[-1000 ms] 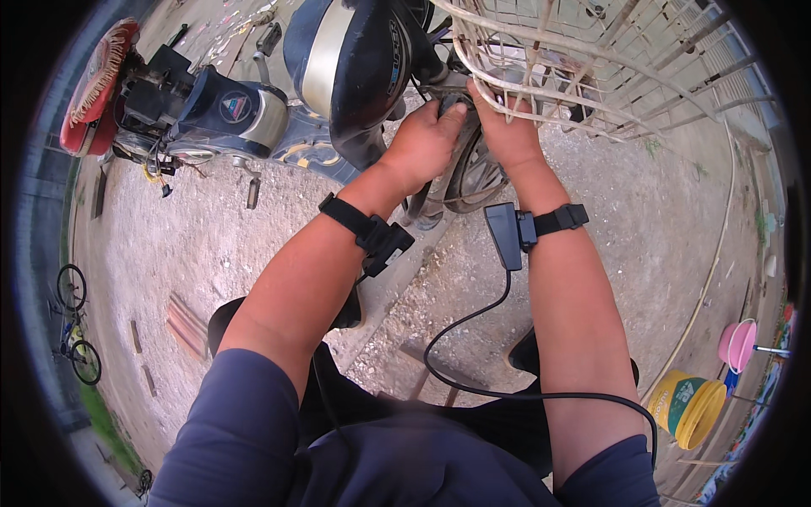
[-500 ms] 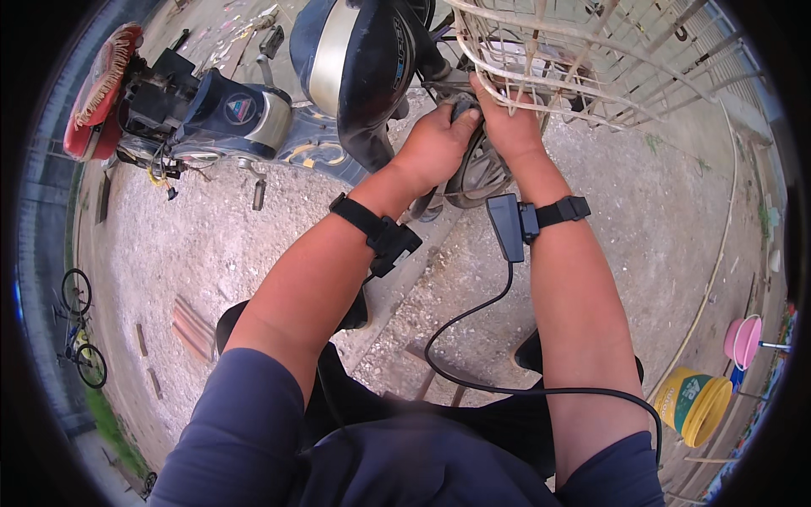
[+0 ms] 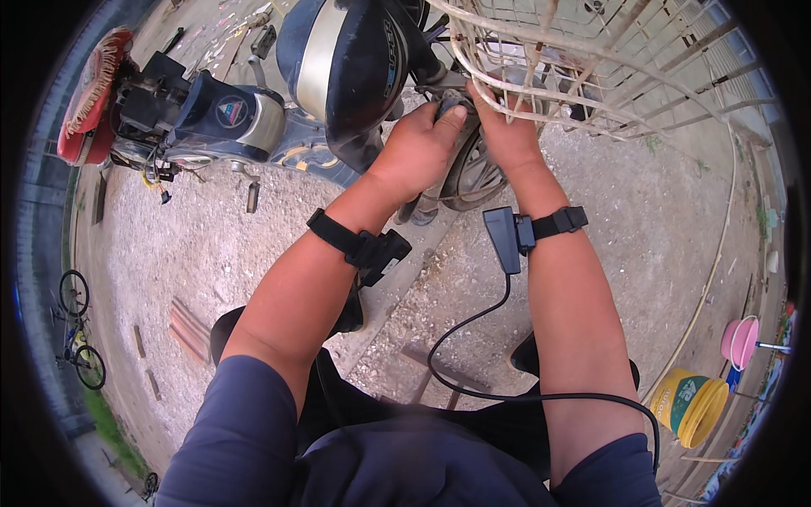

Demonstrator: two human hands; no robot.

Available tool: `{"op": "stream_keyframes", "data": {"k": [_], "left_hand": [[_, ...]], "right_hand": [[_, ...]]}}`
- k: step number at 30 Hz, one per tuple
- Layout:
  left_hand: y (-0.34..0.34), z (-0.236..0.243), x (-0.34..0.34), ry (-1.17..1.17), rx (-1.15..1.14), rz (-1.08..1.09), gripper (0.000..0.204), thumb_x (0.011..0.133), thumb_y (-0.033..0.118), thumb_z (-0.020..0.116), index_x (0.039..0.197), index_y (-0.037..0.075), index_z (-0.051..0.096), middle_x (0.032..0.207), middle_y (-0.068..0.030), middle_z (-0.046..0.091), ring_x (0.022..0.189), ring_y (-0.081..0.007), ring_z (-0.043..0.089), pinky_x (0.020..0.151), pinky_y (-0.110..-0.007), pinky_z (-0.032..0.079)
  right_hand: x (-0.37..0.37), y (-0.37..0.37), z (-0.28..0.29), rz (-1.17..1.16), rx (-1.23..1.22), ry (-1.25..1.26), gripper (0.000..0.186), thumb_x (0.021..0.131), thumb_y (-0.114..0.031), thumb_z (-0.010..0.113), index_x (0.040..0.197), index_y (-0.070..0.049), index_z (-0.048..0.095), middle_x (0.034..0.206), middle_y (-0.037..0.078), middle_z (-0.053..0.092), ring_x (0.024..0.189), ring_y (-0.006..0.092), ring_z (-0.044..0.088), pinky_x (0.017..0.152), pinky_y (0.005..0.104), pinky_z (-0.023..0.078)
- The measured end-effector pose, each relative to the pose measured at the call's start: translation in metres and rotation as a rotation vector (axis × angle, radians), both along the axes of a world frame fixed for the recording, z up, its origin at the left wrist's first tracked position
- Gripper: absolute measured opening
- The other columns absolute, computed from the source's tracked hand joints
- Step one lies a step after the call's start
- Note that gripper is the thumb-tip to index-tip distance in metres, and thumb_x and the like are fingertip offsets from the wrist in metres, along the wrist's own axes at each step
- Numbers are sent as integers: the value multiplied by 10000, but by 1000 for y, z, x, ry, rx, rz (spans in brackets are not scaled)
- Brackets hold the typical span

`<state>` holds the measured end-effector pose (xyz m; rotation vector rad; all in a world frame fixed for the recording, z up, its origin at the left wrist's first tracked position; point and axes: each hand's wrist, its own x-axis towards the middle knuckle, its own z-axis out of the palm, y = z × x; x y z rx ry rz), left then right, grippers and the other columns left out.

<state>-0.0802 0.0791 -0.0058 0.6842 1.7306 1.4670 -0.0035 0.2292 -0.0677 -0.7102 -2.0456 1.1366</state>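
Note:
An electric bike lies across the far side of my view, its dark blue and silver front cover [image 3: 317,72] left of my hands. Beside that cover, my left hand [image 3: 418,148] is closed, its thumb pressed on a small dark part just above the front wheel [image 3: 473,182]. I cannot make out what that part is. My right hand [image 3: 508,139] is at the same spot, with curled fingers partly hidden behind the wire basket [image 3: 574,40]. What the right fingers hold is hidden.
The bike's red fringed seat [image 3: 84,139] is at the far left. Red-brown strips [image 3: 190,329] lie on the gravelly ground, and a bicycle [image 3: 80,329] stands beyond. Yellow [image 3: 697,410] and pink [image 3: 739,342] buckets are at right. A black cable [image 3: 583,395] crosses my right arm.
My left hand has shifted slightly left and away from my right hand, leaving a wider gap. The view has also shifted a little, with the bike appearing further left.

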Motion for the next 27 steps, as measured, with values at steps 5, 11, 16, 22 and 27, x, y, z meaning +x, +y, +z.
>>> {"op": "stream_keyframes", "data": {"k": [5, 11, 16, 22, 27], "left_hand": [[-23, 11, 3, -108, 36, 33, 333, 1038, 367, 549, 882, 81, 481, 634, 15, 449, 481, -85, 389, 428, -269, 351], [-15, 2, 0, 24, 47, 110, 343, 1021, 381, 571, 909, 61, 517, 673, -5, 487, 506, -103, 437, 428, -283, 374], [0, 6, 7, 103, 43, 185, 369, 1009, 369, 576, 976, 1, 574, 708, -29, 541, 519, -122, 474, 430, -301, 374], [20, -1, 12, 194, -22, 259, 394, 1009, 367, 562, 986, -27, 573, 660, -32, 538, 498, -130, 471, 447, -315, 391], [14, 16, 10, 115, -15, 251, 409, 1012, 374, 557, 1014, -35, 578, 736, -58, 567, 540, -136, 495, 483, -315, 417]], "right_hand": [[1, -9, 11, -14, -42, -37, 511, 953, -436, 670, 1233, -9, 670, 1221, 137, 686, 1140, 257, 623, 1012, 347, 442], [17, -34, 29, -152, -71, -71, 532, 947, -442, 674, 1243, 0, 659, 1232, 179, 677, 1123, 267, 641, 992, 350, 464], [58, -114, -15, -69, -126, 145, 432, 965, -262, 671, 1270, 38, 611, 1181, 212, 687, 1069, 280, 672, 914, 368, 504], [69, -192, -42, 153, -707, 245, 275, 987, -236, 660, 1161, -23, 650, 975, 49, 705, 931, 101, 625, 815, 275, 493], [63, -192, -31, 148, -407, 135, 179, 967, -220, 670, 1008, -49, 638, 829, 90, 685, 765, 180, 660, 680, 324, 487]]}}
